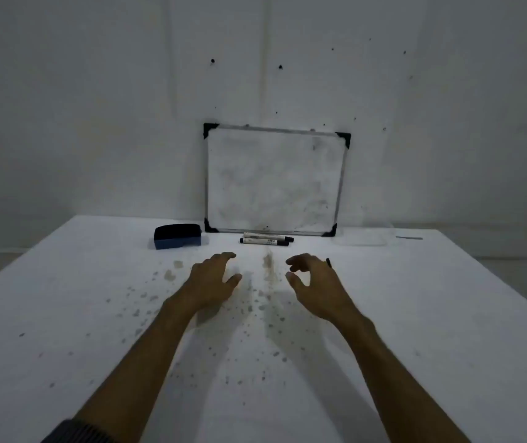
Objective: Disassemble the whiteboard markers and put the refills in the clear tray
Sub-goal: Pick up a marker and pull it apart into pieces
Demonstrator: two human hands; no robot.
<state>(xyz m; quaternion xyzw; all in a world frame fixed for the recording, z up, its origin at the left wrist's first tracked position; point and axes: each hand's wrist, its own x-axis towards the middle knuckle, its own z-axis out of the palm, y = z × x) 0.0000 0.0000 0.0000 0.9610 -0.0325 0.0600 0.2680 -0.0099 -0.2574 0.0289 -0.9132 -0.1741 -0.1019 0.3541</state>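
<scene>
Two whiteboard markers (pixel 265 240) with white barrels and black caps lie side by side at the far middle of the table, just in front of the whiteboard. The clear tray (pixel 363 239) sits faintly visible to their right. My left hand (pixel 212 279) hovers over the stained table centre, fingers spread, holding nothing. My right hand (pixel 311 281) floats beside it with curled, parted fingers. A small dark object (pixel 328 262) peeks out behind my right hand; what it is I cannot tell. Both hands are short of the markers.
A small framed whiteboard (pixel 275 180) leans against the back wall. A dark blue eraser (pixel 177 236) lies to the left of the markers. The white table (pixel 64 314) is speckled with grey and brown stains around its middle.
</scene>
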